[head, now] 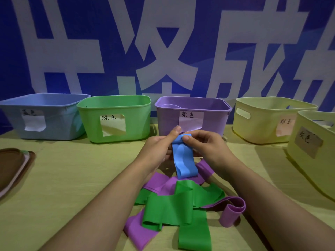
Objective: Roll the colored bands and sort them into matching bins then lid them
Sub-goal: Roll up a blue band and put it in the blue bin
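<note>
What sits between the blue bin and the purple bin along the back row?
The green bin, open-topped with a paper label, stands between the blue bin and purple bin in the head view.

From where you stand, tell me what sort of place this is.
Probably a staged sorting station at an event or demo booth, not a home. A large blue banner with white characters fills the backdrop, and labelled bins, such as the green bin and purple bin, line a cloth-covered table.

Both bare forearms reach forward, meeting in the middle. The left hand [159,147] and right hand [206,145] face each other, raised, fingers and thumbs curled in a pinch.
</note>
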{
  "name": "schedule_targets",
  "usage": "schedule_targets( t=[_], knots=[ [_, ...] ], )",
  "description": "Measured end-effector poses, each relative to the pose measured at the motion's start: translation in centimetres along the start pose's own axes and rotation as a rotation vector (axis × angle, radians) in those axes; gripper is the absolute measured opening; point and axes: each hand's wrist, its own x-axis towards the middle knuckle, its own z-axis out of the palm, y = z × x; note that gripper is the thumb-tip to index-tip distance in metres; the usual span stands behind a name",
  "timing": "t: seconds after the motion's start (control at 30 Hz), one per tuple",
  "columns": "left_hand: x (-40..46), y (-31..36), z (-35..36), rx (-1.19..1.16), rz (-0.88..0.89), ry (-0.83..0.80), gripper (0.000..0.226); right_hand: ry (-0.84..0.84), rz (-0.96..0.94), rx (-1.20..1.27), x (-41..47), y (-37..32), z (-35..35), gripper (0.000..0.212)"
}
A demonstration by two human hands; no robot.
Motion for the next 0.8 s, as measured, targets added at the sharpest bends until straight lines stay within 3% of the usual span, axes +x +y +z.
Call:
schedule_targets(
  t=[0.17,0.37,0.5,0.67,0.8],
  knots=[
    [0.3,-0.5,-0.2,0.095,0.014,0.047,0.071,-0.035,-0.03,-0.01,-0.3,-0.2,-0.1,0.02],
    [0.2,-0.4,-0.4,0.054,0.017,0.045,0.038,-0.016,-0.023,-0.013,-0.4,-0.3,0.0,0.019],
    [0.1,-0.1,-0.2,0.019,0.04,0.053,0.046,-0.026,0.056,0.04,-0.6,-0.5,0.1,0.037],
    [0.2,-0.1,-0.4,0.005,0.039,0.044,0.03,0.003,0.141,0.044,-0.9,-1.2,0.3,0.057],
    [0.1,-0.1,-0.2,-0.007,0.055,0.025,0.022,0.017,0.171,-0.011,-0.9,-1.1,0.4,0.059]
  ],
)
